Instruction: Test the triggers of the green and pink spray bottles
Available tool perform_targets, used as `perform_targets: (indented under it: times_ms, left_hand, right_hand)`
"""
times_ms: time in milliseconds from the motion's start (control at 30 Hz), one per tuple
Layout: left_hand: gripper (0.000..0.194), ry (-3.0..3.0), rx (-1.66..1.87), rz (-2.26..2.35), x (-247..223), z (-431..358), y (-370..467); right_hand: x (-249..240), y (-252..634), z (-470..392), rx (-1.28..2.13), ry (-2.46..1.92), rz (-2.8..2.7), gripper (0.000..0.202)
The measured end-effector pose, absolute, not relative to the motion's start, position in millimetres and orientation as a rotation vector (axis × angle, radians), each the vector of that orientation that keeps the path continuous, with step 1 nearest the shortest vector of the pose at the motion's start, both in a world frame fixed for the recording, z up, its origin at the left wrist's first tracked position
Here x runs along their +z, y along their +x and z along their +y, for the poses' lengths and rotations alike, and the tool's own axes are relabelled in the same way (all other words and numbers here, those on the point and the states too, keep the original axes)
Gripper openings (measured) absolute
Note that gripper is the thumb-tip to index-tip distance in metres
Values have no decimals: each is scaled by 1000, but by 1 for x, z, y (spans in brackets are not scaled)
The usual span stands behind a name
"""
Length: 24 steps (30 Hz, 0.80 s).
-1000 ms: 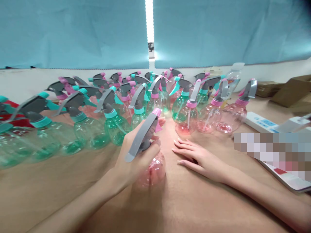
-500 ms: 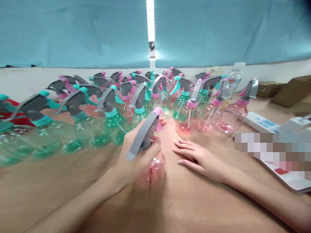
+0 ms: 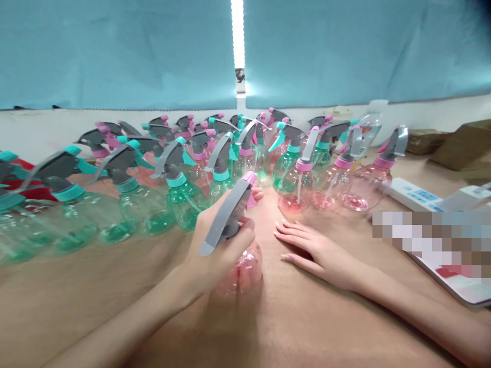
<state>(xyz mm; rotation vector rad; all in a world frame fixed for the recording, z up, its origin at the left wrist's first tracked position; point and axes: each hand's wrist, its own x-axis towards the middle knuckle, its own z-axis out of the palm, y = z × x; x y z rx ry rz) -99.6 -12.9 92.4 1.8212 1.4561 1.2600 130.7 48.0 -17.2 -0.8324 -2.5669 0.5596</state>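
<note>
My left hand [image 3: 220, 240] is wrapped round the neck of a pink spray bottle [image 3: 245, 268] with a grey and pink spray head, upright at the middle of the table. Its fingers partly hide the neck. Flat on the table to the right lies my right hand [image 3: 312, 248], fingers spread, holding nothing. Just beyond it stands another pink bottle [image 3: 295, 191] with a grey lever. Green spray bottles [image 3: 187, 204] with turquoise collars form a row to the left of my left hand.
Several more pink and green bottles stand behind. A clear bottle [image 3: 371, 122] is at the back right, near brown boxes [image 3: 462, 145]. A white power strip [image 3: 412, 194] and a partly blurred flat object [image 3: 470, 289] lie at the right. Blue cloth [image 3: 115, 51] hangs behind the wooden table [image 3: 307, 327].
</note>
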Motion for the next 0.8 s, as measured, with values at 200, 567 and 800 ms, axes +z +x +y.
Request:
perform_targets:
  times_ms: [200,567,800]
  left_hand:
    - [22,1822,1266,1471,93,-14,-98]
    - [19,1826,1263,1481,92,-13,-99]
    - [17,1839,1267,1471,91,-13,-99]
  right_hand:
    - [-17,131,48,557,-854,-2560,52]
    - [-18,131,48,554,-841,-2556,50]
    - [-19,131,48,526,-846,-2578,51]
